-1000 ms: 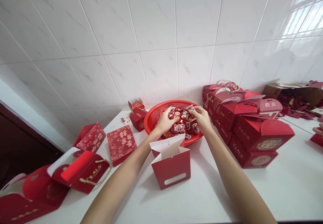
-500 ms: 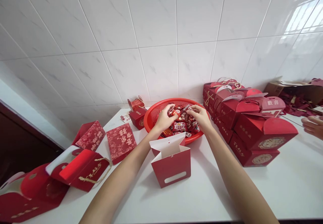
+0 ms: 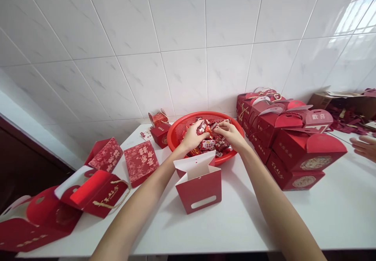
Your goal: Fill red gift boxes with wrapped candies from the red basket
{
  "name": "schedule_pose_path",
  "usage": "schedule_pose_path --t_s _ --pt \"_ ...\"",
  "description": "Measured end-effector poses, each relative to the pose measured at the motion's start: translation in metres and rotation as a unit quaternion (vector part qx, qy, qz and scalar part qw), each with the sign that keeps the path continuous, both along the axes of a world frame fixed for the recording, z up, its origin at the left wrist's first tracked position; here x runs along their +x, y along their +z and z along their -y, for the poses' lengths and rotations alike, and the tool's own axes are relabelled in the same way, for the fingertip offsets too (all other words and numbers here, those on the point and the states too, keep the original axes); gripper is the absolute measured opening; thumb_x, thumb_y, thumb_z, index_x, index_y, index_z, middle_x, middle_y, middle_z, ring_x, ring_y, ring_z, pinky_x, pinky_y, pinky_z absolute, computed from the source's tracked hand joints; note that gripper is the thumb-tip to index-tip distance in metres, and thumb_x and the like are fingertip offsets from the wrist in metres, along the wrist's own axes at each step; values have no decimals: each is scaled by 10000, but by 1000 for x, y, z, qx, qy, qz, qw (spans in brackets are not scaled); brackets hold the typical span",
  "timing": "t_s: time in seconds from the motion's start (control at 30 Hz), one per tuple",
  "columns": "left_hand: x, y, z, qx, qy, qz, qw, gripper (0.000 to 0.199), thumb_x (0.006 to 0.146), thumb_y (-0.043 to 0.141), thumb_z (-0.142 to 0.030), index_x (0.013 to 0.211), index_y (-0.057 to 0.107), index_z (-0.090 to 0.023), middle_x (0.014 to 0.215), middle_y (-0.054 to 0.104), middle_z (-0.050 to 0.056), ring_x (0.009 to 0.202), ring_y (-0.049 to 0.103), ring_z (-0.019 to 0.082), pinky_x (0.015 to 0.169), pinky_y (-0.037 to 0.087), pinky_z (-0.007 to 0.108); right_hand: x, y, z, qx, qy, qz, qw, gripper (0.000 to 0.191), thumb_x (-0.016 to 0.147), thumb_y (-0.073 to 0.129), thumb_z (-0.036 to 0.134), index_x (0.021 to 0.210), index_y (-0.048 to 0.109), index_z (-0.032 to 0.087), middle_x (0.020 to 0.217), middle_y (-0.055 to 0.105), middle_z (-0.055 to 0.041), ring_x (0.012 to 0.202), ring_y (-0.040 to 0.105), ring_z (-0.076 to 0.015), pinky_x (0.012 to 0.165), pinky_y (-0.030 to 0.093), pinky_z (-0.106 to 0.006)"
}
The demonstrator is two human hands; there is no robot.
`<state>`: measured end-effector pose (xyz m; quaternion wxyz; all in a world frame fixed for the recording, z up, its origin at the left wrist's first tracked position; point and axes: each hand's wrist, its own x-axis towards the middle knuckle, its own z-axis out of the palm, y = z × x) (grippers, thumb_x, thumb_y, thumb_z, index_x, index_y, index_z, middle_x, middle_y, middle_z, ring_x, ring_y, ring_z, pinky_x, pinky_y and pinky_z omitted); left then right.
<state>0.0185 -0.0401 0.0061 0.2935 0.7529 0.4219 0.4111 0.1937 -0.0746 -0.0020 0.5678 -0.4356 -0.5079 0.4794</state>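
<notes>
Many wrapped candies [image 3: 208,145] inside a red plastic colander [image 3: 178,130], with left hand [image 3: 192,136] curled around one, right hand [image 3: 231,134] narrowed above others (impossible to tell if holding any); nearer, open red gift box [image 3: 201,194] on white worktop [image 3: 235,222].

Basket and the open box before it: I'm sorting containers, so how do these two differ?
The basket is round and perforated; the box has flat, folded sides. The basket is wider, the box narrower. The basket is red inside, the box pale. Both are red outside and open at the top.
</notes>
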Motion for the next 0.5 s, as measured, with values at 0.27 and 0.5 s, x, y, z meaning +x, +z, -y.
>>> schedule_pose_path --t_s 0.27,0.5 --pt "-1 4 1 -14 -3 13 1000 534 793 737 -209 1310 621 -143 1341 675 101 1259 612 285 1088 473 378 1 0 2 8 33 0 999 386 620 815 465 762 559 214 693 596 37 632 546 -129 551 398 -245" --pt "-2 -2 -4 -13 -44 13 999 459 823 709 -237 1272 637 -176 1381 643 113 1291 591 269 1078 480 386 0 1 4 25 -3 -17 1000 399 565 841 418 716 529 220 657 612 24 614 571 -151 559 434 -275"
